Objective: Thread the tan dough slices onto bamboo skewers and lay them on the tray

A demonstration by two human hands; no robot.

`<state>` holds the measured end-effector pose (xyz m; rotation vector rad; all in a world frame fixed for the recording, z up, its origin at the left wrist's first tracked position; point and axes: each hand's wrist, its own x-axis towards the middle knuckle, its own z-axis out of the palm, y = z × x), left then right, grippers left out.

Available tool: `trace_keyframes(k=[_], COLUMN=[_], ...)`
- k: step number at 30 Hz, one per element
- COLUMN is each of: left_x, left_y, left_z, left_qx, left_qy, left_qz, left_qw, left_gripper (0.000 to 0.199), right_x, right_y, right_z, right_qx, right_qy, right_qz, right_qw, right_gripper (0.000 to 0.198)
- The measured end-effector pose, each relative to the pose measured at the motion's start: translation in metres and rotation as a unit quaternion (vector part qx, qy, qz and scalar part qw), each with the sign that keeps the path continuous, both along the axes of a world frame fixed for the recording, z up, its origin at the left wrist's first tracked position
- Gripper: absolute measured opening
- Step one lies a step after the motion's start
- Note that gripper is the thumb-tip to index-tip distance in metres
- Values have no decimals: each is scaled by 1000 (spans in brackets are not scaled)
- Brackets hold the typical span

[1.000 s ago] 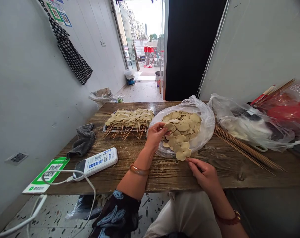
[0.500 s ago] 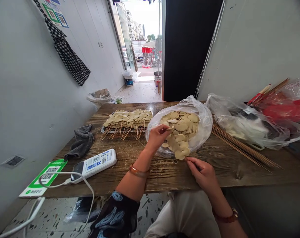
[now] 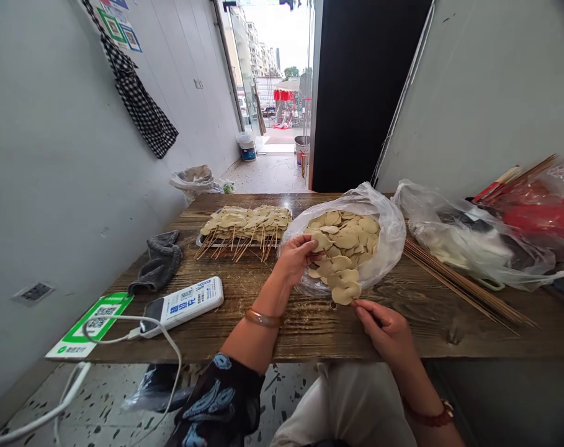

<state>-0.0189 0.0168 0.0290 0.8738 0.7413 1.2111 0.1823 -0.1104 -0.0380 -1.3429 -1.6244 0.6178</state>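
My left hand [image 3: 296, 261] is closed in a pinch on a thin, pale round slice [image 3: 322, 242] at the near left side of the plastic bag [image 3: 393, 236]. Inside the bag lies a heap of similar slices [image 3: 349, 230]; I cannot tell what food they are. My right hand [image 3: 384, 326] grips the near end of a skewer, mostly hidden by the fingers. Several slices [image 3: 345, 287] are threaded on that skewer, overlapping, over the bag's front edge. To the left, a metal tray [image 3: 200, 240] bears stacked skewers of slices [image 3: 249, 220], their sticks pointing towards me.
Bare skewers [image 3: 463, 282] lie right of the bag, beside another clear bag [image 3: 449, 230] and red packaging [image 3: 542, 214]. On the left are a grey cloth [image 3: 158, 261], a white power bank [image 3: 188, 307] with a cable, and a green QR card [image 3: 89, 329].
My left hand now holds a slice facing me flat, slightly above the threaded ones. The right hand keeps its grip on the skewer. The whole view has shifted a little.
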Motion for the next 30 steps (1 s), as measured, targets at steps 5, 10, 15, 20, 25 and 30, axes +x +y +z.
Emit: trace_keyframes(k=[5,10,15,20,25,30], left_x=[-1,2,9,12,12,12], left_y=[1,1,0,-2,-2,-2], left_z=[-2,-6,-8,-6,-6,-8], left_qx=[-17,-20,-6,16,56,79], left_qy=[-19,-24,-12,17,65,109], left_qz=[-11,-15,-13,12,36,33], left_qw=[1000,999,1000,1000,996,990], left_gripper=[37,39,42,38,31,29], right_x=[0,0,-1,-1,-1,-1], right_y=[-1,-1,-1,-1,-1,0], right_z=[0,0,2,3,3,3], right_qx=[-2,1,3,-5,-22,-22], right_qy=[-2,-8,-6,-8,-13,-9], right_qz=[-1,-9,-15,-21,-13,-17], right_qw=[1000,1000,1000,1000,1000,1000], right_gripper=[28,28,28,29,31,32])
